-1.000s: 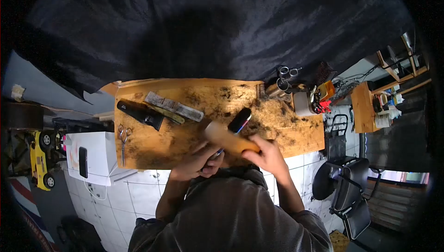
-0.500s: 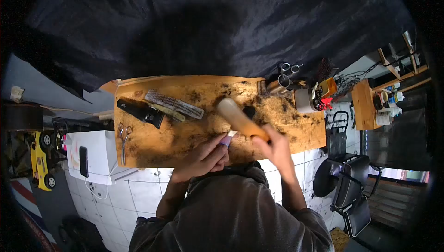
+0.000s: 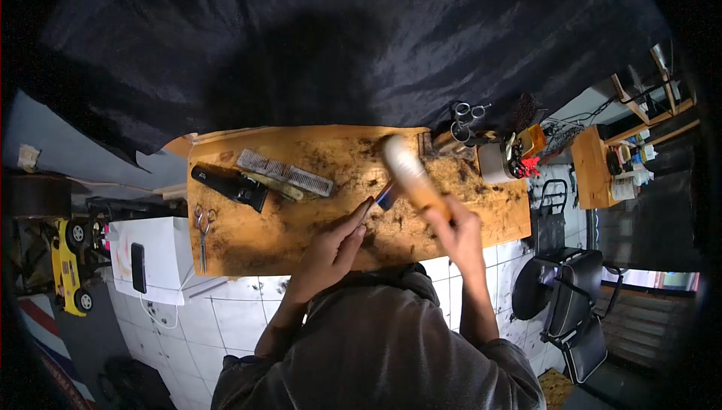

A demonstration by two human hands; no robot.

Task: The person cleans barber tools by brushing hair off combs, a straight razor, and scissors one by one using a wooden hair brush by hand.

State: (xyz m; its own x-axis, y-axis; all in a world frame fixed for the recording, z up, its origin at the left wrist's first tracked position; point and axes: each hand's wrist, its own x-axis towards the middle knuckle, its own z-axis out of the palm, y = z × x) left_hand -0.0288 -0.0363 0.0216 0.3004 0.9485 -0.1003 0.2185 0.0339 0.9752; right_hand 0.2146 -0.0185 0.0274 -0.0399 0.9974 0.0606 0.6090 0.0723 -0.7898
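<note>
My left hand (image 3: 329, 256) is closed on a small flat piece (image 3: 386, 198) with a dark blue end, whose exact kind I cannot make out. Gripped in my right hand (image 3: 459, 231) is a brush (image 3: 410, 169) with an orange-brown handle and a pale head, blurred by motion. The brush head is just above and right of the blue piece; whether they touch is unclear. On the wooden table (image 3: 301, 226), left of my hands, lie a black hair clipper (image 3: 228, 185), a grey comb (image 3: 284, 172) and scissors (image 3: 202, 233). Dark hair clippings are scattered around them.
A holder (image 3: 494, 163) with several tools stands at the table's right end, near more scissors (image 3: 468, 118). At the left, a phone (image 3: 138, 267) rests on a white box (image 3: 162, 241). A black chair (image 3: 571, 297) stands at the right. Black cloth (image 3: 301, 49) hangs behind.
My right hand has moved the brush slightly right and up. My left hand has turned the small piece, so its dark blue side shows instead of the purple and white.
</note>
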